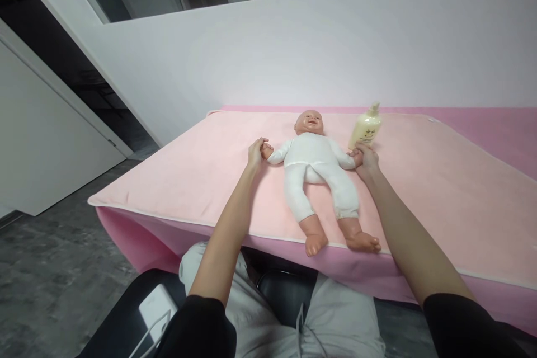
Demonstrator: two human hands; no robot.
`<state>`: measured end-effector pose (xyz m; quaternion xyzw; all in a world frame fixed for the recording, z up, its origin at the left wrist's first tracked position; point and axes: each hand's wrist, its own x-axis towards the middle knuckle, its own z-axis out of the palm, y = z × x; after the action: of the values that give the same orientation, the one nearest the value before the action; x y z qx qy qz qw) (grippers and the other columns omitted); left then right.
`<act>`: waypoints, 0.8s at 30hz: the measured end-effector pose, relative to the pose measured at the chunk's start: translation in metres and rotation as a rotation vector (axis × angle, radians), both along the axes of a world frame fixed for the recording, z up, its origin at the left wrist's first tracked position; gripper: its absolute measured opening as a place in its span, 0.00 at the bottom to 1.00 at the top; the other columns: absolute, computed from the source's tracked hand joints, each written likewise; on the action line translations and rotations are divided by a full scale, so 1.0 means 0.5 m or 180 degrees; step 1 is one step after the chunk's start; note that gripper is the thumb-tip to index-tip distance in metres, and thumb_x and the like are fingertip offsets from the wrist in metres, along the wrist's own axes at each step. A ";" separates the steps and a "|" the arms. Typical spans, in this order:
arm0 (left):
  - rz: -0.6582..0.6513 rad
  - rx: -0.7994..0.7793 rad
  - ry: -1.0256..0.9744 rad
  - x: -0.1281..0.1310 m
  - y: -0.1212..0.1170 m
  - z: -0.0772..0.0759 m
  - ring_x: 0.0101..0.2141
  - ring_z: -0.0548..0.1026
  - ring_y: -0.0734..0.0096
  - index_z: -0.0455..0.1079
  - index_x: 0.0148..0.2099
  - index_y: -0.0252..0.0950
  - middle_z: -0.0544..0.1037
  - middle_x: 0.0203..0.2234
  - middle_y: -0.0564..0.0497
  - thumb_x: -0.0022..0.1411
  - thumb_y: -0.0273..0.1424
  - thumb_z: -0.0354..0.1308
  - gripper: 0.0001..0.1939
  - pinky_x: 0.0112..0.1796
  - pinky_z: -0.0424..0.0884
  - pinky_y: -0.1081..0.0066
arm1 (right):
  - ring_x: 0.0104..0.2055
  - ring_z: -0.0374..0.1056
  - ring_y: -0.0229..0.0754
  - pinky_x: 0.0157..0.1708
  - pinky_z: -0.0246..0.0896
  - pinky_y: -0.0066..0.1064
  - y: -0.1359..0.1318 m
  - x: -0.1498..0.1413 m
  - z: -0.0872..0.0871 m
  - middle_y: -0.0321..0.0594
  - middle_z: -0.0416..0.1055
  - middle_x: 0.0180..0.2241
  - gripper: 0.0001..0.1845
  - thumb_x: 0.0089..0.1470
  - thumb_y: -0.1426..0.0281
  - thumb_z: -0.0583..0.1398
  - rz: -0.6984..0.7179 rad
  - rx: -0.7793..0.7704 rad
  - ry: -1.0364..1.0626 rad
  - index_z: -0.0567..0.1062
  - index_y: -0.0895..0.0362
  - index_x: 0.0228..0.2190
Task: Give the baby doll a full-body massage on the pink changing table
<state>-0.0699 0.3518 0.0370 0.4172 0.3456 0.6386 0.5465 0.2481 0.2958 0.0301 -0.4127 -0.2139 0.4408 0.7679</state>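
A baby doll [316, 170] in a white bodysuit lies face up on a pale pink mat [201, 173], its bare feet at the near edge. My left hand [257, 151] is closed around the doll's hand on the left side. Closed around the doll's other hand is my right hand [367, 159]. A cream pump bottle [366, 127] stands upright just behind my right hand, beside the doll's head.
The mat covers a pink-draped table [126, 235] against a white wall. I sit on a black chair; a white device with cables [156, 307] lies by my left thigh. Grey floor and a white door panel lie to the left.
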 end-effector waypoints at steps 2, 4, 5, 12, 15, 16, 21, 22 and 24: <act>-0.0017 -0.0035 -0.0075 0.001 0.001 0.001 0.24 0.72 0.72 0.67 0.31 0.34 0.69 0.19 0.52 0.54 0.36 0.56 0.10 0.31 0.68 0.71 | 0.16 0.56 0.31 0.24 0.69 0.27 0.000 0.001 0.002 0.26 0.57 0.13 0.09 0.40 0.77 0.59 0.0041 -0.0018 0.0057 0.68 0.55 0.28; -0.0025 -0.0085 -0.0167 0.002 0.001 0.003 0.24 0.72 0.72 0.67 0.31 0.34 0.69 0.18 0.53 0.53 0.34 0.54 0.08 0.30 0.68 0.71 | 0.16 0.56 0.31 0.25 0.69 0.27 0.000 0.001 0.003 0.26 0.56 0.14 0.09 0.40 0.76 0.58 0.0082 -0.0039 0.0108 0.66 0.55 0.28; -0.0026 -0.0128 -0.0224 0.003 0.001 0.004 0.23 0.71 0.72 0.68 0.30 0.34 0.69 0.18 0.53 0.52 0.33 0.53 0.07 0.30 0.68 0.71 | 0.16 0.56 0.31 0.25 0.69 0.27 0.000 0.002 0.003 0.26 0.56 0.14 0.08 0.41 0.76 0.58 0.0103 -0.0047 0.0127 0.66 0.55 0.28; -0.0328 -0.0127 -0.0974 -0.003 0.001 0.006 0.25 0.72 0.68 0.70 0.35 0.32 0.70 0.20 0.49 0.50 0.32 0.49 0.13 0.34 0.69 0.68 | 0.18 0.58 0.32 0.25 0.69 0.27 0.000 0.004 0.000 0.28 0.57 0.16 0.05 0.43 0.73 0.57 0.0263 0.0084 0.0174 0.65 0.55 0.27; -0.0457 -0.0073 -0.1229 -0.009 0.001 0.003 0.30 0.74 0.64 0.70 0.42 0.30 0.73 0.24 0.46 0.50 0.33 0.48 0.20 0.40 0.69 0.64 | 0.17 0.58 0.32 0.25 0.69 0.27 0.001 0.001 0.000 0.28 0.57 0.16 0.05 0.43 0.74 0.58 0.0145 0.0016 0.0085 0.65 0.56 0.26; -0.0472 -0.0083 -0.1263 -0.010 0.002 0.002 0.32 0.75 0.63 0.70 0.45 0.30 0.74 0.26 0.45 0.50 0.33 0.48 0.21 0.42 0.69 0.63 | 0.17 0.57 0.32 0.25 0.69 0.27 0.001 0.000 0.001 0.28 0.58 0.16 0.05 0.43 0.75 0.58 0.0067 -0.0037 0.0043 0.65 0.56 0.25; -0.0513 -0.0185 -0.1343 -0.011 0.002 0.005 0.43 0.74 0.60 0.68 0.53 0.32 0.76 0.36 0.42 0.54 0.31 0.46 0.25 0.48 0.68 0.60 | 0.18 0.61 0.34 0.25 0.69 0.27 0.000 -0.003 0.003 0.29 0.60 0.15 0.06 0.44 0.78 0.58 -0.0072 -0.0126 -0.0107 0.65 0.56 0.25; -0.0506 -0.0211 -0.1381 -0.011 0.003 0.007 0.45 0.74 0.61 0.67 0.54 0.33 0.76 0.38 0.42 0.55 0.30 0.47 0.24 0.49 0.67 0.61 | 0.18 0.62 0.35 0.25 0.68 0.27 -0.001 -0.003 0.004 0.29 0.60 0.15 0.06 0.44 0.78 0.57 -0.0044 -0.0109 -0.0128 0.65 0.56 0.25; -0.0471 -0.0281 -0.1471 -0.011 0.003 0.010 0.47 0.73 0.63 0.67 0.55 0.34 0.75 0.42 0.43 0.57 0.29 0.48 0.22 0.50 0.67 0.63 | 0.18 0.63 0.36 0.24 0.68 0.27 -0.003 -0.002 0.005 0.29 0.60 0.15 0.07 0.43 0.78 0.56 0.0022 -0.0108 -0.0127 0.64 0.56 0.26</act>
<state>-0.0752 0.3536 0.0423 0.2599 0.2075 0.6597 0.6740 0.2469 0.2944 0.0329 -0.4337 -0.2231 0.4386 0.7548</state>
